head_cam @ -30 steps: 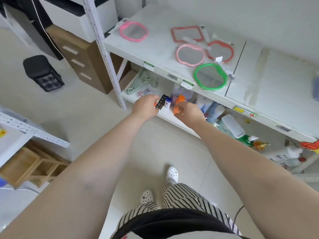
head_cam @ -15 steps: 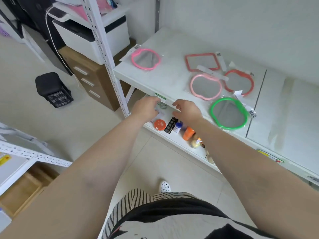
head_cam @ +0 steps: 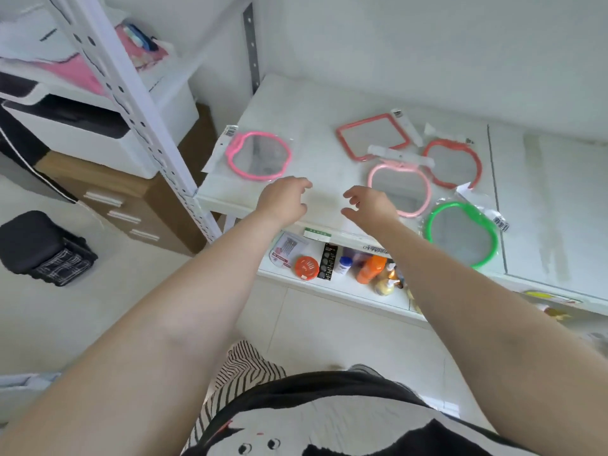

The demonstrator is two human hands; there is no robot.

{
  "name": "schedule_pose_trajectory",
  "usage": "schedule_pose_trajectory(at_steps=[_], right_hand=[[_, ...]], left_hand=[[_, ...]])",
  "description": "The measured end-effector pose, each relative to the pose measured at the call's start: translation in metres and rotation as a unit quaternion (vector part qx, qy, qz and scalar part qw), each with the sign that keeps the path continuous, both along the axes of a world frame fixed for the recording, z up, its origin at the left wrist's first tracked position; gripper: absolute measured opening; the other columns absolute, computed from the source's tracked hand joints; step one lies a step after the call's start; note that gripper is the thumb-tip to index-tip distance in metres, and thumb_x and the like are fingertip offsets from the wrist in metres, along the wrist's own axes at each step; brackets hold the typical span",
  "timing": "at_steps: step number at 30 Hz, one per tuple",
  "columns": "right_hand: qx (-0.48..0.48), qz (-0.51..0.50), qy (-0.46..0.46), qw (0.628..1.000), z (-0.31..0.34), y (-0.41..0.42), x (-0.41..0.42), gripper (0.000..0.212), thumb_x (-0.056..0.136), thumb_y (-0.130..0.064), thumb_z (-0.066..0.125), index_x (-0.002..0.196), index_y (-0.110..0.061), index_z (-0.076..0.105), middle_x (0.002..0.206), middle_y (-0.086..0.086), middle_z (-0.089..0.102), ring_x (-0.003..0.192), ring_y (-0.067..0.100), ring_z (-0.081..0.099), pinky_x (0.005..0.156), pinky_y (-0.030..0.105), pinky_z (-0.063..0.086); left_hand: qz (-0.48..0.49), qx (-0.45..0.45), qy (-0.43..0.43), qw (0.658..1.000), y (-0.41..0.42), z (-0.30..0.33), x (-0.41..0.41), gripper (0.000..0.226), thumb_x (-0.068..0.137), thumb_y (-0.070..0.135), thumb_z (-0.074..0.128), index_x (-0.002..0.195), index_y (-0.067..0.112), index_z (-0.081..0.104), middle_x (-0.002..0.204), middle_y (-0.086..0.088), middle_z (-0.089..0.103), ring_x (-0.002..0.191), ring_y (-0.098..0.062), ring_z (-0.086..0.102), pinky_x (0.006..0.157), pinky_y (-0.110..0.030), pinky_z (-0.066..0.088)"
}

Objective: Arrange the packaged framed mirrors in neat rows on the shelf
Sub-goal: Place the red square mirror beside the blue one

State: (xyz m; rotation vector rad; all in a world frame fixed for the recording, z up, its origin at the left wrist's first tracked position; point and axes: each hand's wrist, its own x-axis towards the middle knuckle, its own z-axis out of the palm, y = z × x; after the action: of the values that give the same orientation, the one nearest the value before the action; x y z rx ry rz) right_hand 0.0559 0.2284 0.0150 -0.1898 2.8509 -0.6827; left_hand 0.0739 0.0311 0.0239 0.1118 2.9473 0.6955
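Plain white wall (head_cam: 427, 44) behind, evenly lit, no hard shadows. Pale tiled floor (head_cam: 329, 324) with faint grout lines. White perforated metal upright (head_cam: 138, 103) runs diagonally at left. Behind it a brown wooden drawer cabinet (head_cam: 131, 199) with pale handles, and a white box with a black top band (head_cam: 98, 133) sitting on it. Black bag with plaid panel (head_cam: 42, 248) on the floor at far left. Pink and white clutter top left, blurred.

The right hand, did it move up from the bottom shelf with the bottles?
Yes. The right hand rose from the lower shelf and now hovers open over the front edge of the top shelf, beside the light pink mirror.
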Motion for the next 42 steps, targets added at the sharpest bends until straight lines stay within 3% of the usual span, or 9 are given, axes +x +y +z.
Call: schedule_pose_trajectory(at_steps=[12, 22, 27, 32, 36, 39, 42], right_hand=[[-0.022, -0.150, -0.031, 0.988, -0.003, -0.069, -0.008, 0.037, 0.087, -0.024, 0.064, 0.124, -0.019, 0.060, 0.115, 0.002, 0.066, 0.107, 0.020, 0.060, 0.089, 0.037, 0.051], [-0.016, -0.220, -0.029, 0.975, 0.000, -0.040, -0.079, 0.038, 0.088, -0.027, 0.063, 0.126, -0.022, 0.058, 0.119, 0.001, 0.065, 0.112, 0.020, 0.059, 0.088, 0.032, 0.049], [-0.032, -0.265, -0.025, 0.963, -0.006, -0.028, -0.123, 0.034, 0.089, -0.022, 0.058, 0.122, -0.019, 0.060, 0.118, 0.004, 0.065, 0.109, 0.024, 0.061, 0.085, 0.033, 0.050], [0.000, -0.295, -0.053, 0.954, -0.015, -0.020, -0.153, 0.032, 0.090, -0.012, 0.048, 0.120, -0.013, 0.059, 0.117, 0.008, 0.065, 0.108, 0.029, 0.061, 0.079, 0.030, 0.045], [0.034, -0.291, -0.039, 0.955, -0.024, -0.016, -0.165, 0.030, 0.089, -0.010, 0.048, 0.115, -0.013, 0.062, 0.116, 0.010, 0.064, 0.108, 0.030, 0.060, 0.074, 0.029, 0.041], [0.070, -0.275, -0.036, 0.958, -0.028, -0.014, -0.170, 0.025, 0.088, -0.009, 0.048, 0.106, -0.009, 0.066, 0.113, 0.013, 0.061, 0.108, 0.032, 0.056, 0.075, 0.031, 0.043], [0.099, -0.255, -0.033, 0.961, -0.029, -0.015, -0.173, 0.026, 0.090, -0.015, 0.051, 0.110, -0.009, 0.066, 0.116, 0.013, 0.058, 0.113, 0.032, 0.052, 0.083, 0.034, 0.046]], left_hand=[[-0.103, 0.003, -0.034, 0.994, -0.075, -0.018, -0.080, 0.047, 0.084, 0.011, 0.059, 0.131, 0.018, 0.054, 0.129, -0.003, 0.061, 0.120, -0.026, 0.056, 0.099, -0.036, 0.045], [-0.138, -0.035, -0.008, 0.990, -0.039, -0.013, -0.163, 0.036, 0.085, 0.015, 0.056, 0.121, 0.011, 0.058, 0.124, -0.010, 0.060, 0.115, -0.030, 0.055, 0.094, -0.037, 0.046], [-0.143, -0.046, -0.016, 0.988, -0.018, -0.010, -0.213, 0.047, 0.089, 0.022, 0.055, 0.134, 0.012, 0.050, 0.135, -0.012, 0.053, 0.126, -0.030, 0.049, 0.101, -0.036, 0.040], [-0.140, -0.058, -0.021, 0.988, 0.010, -0.016, -0.251, 0.041, 0.092, 0.023, 0.053, 0.128, 0.003, 0.053, 0.131, -0.019, 0.054, 0.122, -0.034, 0.051, 0.098, -0.038, 0.042], [-0.163, -0.062, -0.056, 0.983, 0.037, -0.029, -0.266, 0.033, 0.094, 0.010, 0.044, 0.124, 0.001, 0.053, 0.128, -0.022, 0.055, 0.118, -0.037, 0.053, 0.098, -0.040, 0.043], [-0.161, -0.055, -0.088, 0.981, 0.053, -0.038, -0.271, 0.038, 0.095, 0.005, 0.038, 0.131, 0.000, 0.046, 0.131, -0.023, 0.052, 0.120, -0.037, 0.052, 0.101, -0.039, 0.043], [-0.116, -0.052, -0.090, 0.988, 0.061, -0.042, -0.274, 0.039, 0.096, 0.015, 0.042, 0.134, 0.003, 0.043, 0.132, -0.023, 0.047, 0.123, -0.037, 0.048, 0.101, -0.037, 0.039]])
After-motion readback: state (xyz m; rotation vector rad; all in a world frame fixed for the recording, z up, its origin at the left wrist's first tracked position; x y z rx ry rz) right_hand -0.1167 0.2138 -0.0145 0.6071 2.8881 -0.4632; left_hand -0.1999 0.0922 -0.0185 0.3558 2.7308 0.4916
